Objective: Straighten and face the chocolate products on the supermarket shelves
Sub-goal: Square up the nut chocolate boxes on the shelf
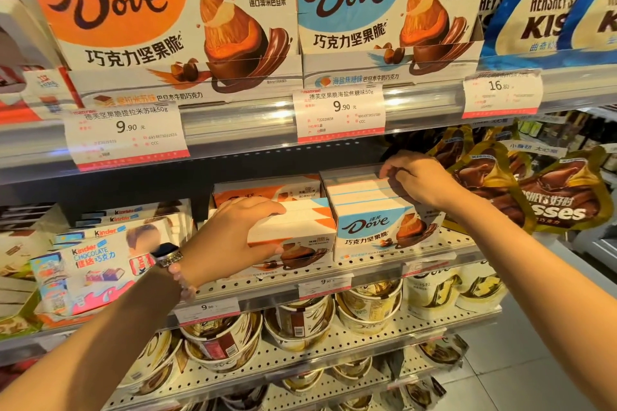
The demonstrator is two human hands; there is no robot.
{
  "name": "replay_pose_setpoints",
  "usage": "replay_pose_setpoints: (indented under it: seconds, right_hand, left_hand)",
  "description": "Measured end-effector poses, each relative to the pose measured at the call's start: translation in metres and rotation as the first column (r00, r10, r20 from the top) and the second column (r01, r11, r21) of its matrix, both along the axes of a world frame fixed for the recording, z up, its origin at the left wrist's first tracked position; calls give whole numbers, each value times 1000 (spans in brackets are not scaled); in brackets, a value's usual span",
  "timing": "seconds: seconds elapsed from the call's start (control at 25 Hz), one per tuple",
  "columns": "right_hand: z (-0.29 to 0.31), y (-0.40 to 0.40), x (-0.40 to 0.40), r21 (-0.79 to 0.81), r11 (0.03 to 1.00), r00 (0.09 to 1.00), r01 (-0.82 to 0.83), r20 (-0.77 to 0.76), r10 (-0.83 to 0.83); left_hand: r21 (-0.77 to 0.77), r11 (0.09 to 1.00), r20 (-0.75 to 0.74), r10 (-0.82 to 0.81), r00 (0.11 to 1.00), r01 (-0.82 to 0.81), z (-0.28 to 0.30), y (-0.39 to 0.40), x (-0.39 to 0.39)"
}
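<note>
On the middle shelf stand two rows of small Dove chocolate boxes. My left hand (233, 237) wraps around the front orange Dove boxes (300, 237), thumb across their front, fingers on top. My right hand (417, 180) reaches further back and grips the rear of the blue Dove boxes (384, 227), fingers curled over the back edge of the row. The blue front box faces outward with its logo readable. The orange front box is partly hidden by my hand.
Large orange Dove display carton (160, 27) and blue Dove display carton (390, 17) sit on the shelf above. Kinder boxes (96, 260) stand left, Hershey's Kisses bags (554, 197) right. Dove tubs (300, 320) fill the shelf below. Price tags (339, 113) line the rails.
</note>
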State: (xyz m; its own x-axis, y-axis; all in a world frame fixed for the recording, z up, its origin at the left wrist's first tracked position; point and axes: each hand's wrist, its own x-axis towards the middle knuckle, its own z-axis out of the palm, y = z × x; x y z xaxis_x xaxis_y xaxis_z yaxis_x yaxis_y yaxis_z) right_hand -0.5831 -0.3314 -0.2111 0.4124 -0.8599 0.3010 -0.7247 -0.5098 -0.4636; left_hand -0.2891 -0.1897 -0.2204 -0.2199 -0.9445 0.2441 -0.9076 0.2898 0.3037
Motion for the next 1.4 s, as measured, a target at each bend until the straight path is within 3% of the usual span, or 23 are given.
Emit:
replay_pose_setpoints:
  seconds: [0.28, 0.44, 0.84, 1.04, 1.16, 1.4]
  right_hand:
    - [1, 8, -4, 4, 993, 989, -114, 95, 113]
    - [1, 8, 0, 51, 994, 995, -97, 24, 96]
    - [-6, 14, 0, -215, 970, 980, -117, -184, 78]
    - [-1, 10, 8, -80, 994, 968, -75, -246, 53]
    - [-1, 7, 16, -108, 994, 943, -4, -330, -32]
    - [1, 13, 14, -127, 991, 965, 47, -250, -78]
  left_hand:
    - [-10, 1000, -42, -13, 999, 12, 6, -7, -1]
    - [-11, 1000, -46, -13, 999, 12, 6, -7, -1]
    - [-21, 1000, -57, -12, 998, 11, 6, -9, 0]
    - [-24, 1000, -54, -11, 998, 9, 4, -8, 1]
    - [-17, 1000, -48, -10, 999, 9, 3, -6, 2]
    - [-22, 1000, -28, -8, 1000, 8, -2, -1, 2]
